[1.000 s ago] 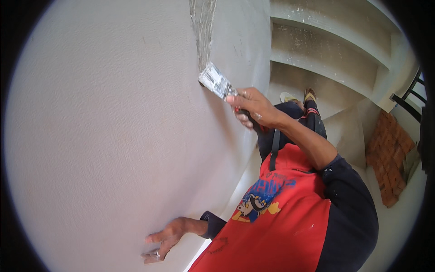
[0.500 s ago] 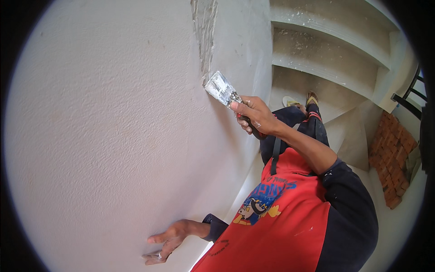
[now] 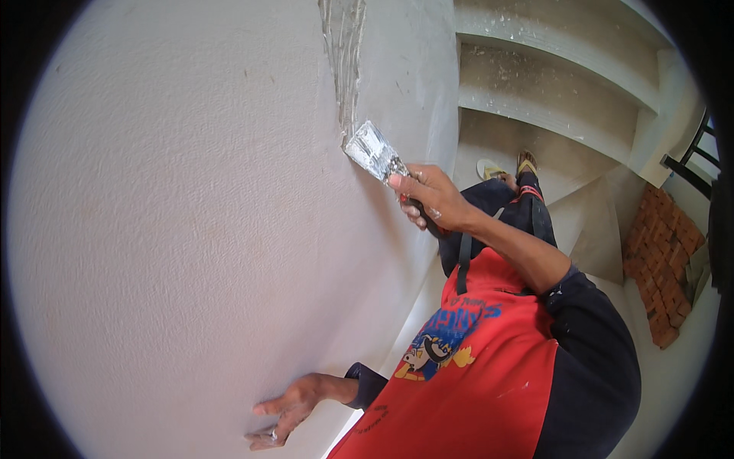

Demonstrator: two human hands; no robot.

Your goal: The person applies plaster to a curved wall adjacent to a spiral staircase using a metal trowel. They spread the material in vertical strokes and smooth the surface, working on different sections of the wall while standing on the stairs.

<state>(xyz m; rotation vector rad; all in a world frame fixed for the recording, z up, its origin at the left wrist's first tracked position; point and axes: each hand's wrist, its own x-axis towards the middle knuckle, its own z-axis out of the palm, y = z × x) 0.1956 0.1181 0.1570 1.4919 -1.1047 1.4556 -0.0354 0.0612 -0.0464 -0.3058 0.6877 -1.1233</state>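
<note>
A putty knife (image 3: 372, 151) with a metal blade smeared with white filler is held in my right hand (image 3: 434, 196), whose fingers wrap round its dark handle. The blade meets the wall (image 3: 191, 229) at the lower tip of a ridged, greyish patch (image 3: 345, 57) that widens away from it. Against the wall near the lower edge, my left hand (image 3: 290, 409) is empty, with thumb and fingers spread. White smears mark the fingers of both hands.
Pale, spattered stairs (image 3: 566, 84) rise at the upper right. My sandalled foot (image 3: 527, 162) stands on a landing below them. A stack of red bricks (image 3: 662, 264) and a black railing (image 3: 692, 168) are at the far right.
The blade and my right hand hold almost the same place. My left hand has shifted very slightly to the right. The view has tilted a little.
</note>
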